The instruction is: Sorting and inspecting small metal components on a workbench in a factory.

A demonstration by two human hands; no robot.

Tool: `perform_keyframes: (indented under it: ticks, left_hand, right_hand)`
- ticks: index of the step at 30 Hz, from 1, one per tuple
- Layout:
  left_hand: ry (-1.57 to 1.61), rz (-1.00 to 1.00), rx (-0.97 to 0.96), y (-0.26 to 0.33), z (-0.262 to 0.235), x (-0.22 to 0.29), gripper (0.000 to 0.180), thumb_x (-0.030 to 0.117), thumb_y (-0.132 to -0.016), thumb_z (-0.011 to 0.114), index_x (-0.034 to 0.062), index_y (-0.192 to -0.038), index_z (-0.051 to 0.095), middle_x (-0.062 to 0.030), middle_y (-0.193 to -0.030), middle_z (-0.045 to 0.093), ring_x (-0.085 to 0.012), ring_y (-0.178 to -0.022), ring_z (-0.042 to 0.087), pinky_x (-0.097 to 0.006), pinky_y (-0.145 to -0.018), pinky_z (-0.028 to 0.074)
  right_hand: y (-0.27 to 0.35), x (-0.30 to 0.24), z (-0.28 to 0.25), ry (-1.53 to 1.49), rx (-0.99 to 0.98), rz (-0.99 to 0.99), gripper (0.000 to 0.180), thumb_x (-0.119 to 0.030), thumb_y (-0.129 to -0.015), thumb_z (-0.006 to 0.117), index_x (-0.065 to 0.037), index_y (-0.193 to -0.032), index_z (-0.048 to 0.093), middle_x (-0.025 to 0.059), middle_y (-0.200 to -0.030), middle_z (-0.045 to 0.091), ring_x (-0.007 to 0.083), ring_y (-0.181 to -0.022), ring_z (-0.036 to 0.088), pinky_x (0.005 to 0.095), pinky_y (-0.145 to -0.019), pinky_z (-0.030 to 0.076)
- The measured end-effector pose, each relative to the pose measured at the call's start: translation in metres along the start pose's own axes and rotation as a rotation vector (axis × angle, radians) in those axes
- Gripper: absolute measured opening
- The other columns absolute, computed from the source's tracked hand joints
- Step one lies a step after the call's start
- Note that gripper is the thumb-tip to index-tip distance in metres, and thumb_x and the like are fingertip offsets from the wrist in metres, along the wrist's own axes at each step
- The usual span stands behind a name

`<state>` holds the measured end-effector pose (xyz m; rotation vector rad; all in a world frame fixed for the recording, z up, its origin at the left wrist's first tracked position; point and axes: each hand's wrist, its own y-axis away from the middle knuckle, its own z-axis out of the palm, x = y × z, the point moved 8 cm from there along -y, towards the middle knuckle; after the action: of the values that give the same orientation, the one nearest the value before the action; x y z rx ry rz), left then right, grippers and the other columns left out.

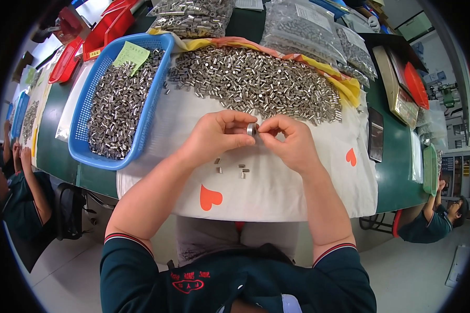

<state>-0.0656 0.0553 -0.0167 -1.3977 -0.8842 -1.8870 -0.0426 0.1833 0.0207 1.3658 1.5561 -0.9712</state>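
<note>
Over the white cloth (pixel 277 194), my left hand (pixel 214 136) pinches a short, round, shiny metal ring (pixel 251 129) between thumb and fingers. My right hand (pixel 293 142) meets it from the other side, thumb and forefinger pressed together at the ring's face. Whatever small piece those fingertips may hold is hidden. Just beyond both hands spreads a wide pile of small silvery metal cylinders (pixel 266 83). Several loose cylinders (pixel 243 175) lie on the cloth between my forearms.
Left of the pile stands a blue plastic basket (pixel 81 117) of similar cylinders, with a green note (pixel 131 56) inside. Clear bags (pixel 303 28) of metal parts sit behind a yellow cloth edge (pixel 350 94). A dark phone-like slab (pixel 375 134) lies at right. Other people work on both sides.
</note>
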Motion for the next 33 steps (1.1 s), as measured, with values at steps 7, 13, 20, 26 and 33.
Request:
perform_keyframes:
  ticks: [7, 13, 20, 26, 33]
  left_hand:
    - [-0.005, -0.002, -0.021, 0.0, 0.0, 0.001, 0.037, 0.002, -0.075, 0.066, -0.0025, -0.109, 0.054, -0.0039, -0.087, 0.061, -0.0071, -0.079, 0.057, -0.019, -0.069, 0.047]
    - [-0.086, -0.024, -0.004, 0.0, -0.001, -0.004, 0.037, 0.003, -0.073, 0.068, -0.0019, -0.108, 0.057, -0.0026, -0.085, 0.061, -0.0059, -0.075, 0.056, -0.019, -0.067, 0.046]
    - [-0.118, -0.022, 0.033, 0.001, -0.003, -0.004, 0.037, 0.003, -0.072, 0.069, -0.0019, -0.106, 0.058, -0.0023, -0.083, 0.061, -0.0062, -0.076, 0.056, -0.02, -0.068, 0.047]
    - [-0.131, -0.066, -0.053, 0.003, 0.006, -0.002, 0.037, 0.004, -0.071, 0.07, -0.0008, -0.105, 0.059, -0.0024, -0.085, 0.061, -0.0065, -0.077, 0.056, -0.02, -0.07, 0.047]
    - [-0.29, -0.072, -0.171, 0.01, 0.021, 0.0, 0.035, 0.006, -0.07, 0.071, 0.0018, -0.104, 0.06, -0.0029, -0.087, 0.062, -0.0072, -0.079, 0.056, -0.022, -0.072, 0.048]
  right_hand:
    - [0.001, -0.002, 0.004, -0.074, -0.017, -0.036, 0.008, 0.001, -0.073, 0.061, -0.002, -0.08, 0.061, -0.0006, -0.076, 0.059, 0.0069, -0.071, 0.052, 0.0224, -0.064, 0.042]
    - [0.007, -0.024, 0.005, 0.341, 0.065, -0.305, 0.01, 0.002, -0.069, 0.062, -0.002, -0.077, 0.06, 0.0038, -0.075, 0.061, 0.0127, -0.069, 0.056, 0.0254, -0.06, 0.045]
    - [0.009, -0.025, 0.004, 0.282, 0.114, -0.256, 0.005, -0.004, -0.069, 0.062, -0.003, -0.073, 0.059, 0.0069, -0.071, 0.059, 0.0208, -0.066, 0.056, 0.0295, -0.059, 0.045]
    - [0.003, -0.008, 0.002, 0.104, -0.104, -0.021, 0.01, -0.006, -0.071, 0.064, -0.002, -0.08, 0.061, 0.0034, -0.072, 0.061, 0.0115, -0.065, 0.057, 0.0241, -0.061, 0.045]
    - [-0.012, 0.02, -0.02, 0.102, 0.083, 0.062, 0.009, -0.008, -0.073, 0.064, -0.004, -0.081, 0.062, 0.0019, -0.072, 0.059, 0.0107, -0.064, 0.053, 0.0247, -0.06, 0.044]
